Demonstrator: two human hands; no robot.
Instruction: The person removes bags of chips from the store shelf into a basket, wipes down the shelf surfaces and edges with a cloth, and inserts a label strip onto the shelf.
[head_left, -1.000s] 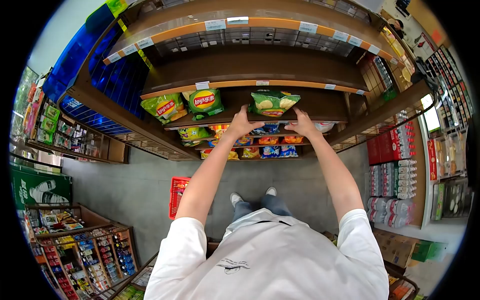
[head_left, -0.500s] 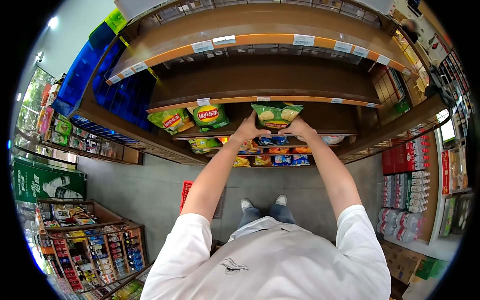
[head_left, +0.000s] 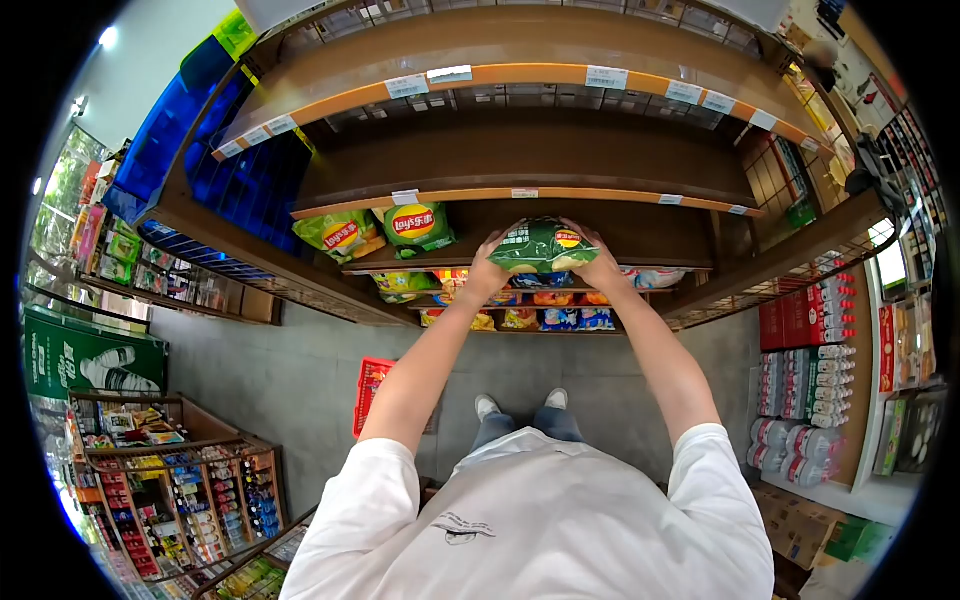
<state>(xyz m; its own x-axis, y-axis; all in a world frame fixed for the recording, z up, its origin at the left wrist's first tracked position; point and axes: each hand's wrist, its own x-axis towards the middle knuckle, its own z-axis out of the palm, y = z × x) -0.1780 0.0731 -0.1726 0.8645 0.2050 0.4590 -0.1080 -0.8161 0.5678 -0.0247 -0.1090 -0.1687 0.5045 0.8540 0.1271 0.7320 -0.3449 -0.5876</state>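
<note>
A green Lay's bag of chips (head_left: 540,250) is between my two hands, in front of the shelf (head_left: 640,230) that carries other chip bags. My left hand (head_left: 488,270) is closed on the bag's left side, and my right hand (head_left: 598,268) grips its right side. Some fingertips are hidden behind the bag. To the left on that shelf, a green Lay's bag (head_left: 418,228) stands beside a lighter green Lay's bag (head_left: 340,237).
Brown shelves with price tags rise above, led by an upper shelf (head_left: 520,80). Colourful snack bags (head_left: 560,318) line the lower shelves. A red basket (head_left: 370,385) is on the floor at left. Bottled water packs (head_left: 795,440) stand at right, and a display rack (head_left: 190,490) at lower left.
The held bag has turned and tilted, so a different printed side with the logo at upper right faces me. My hands have moved from its lower edge to its two sides.
</note>
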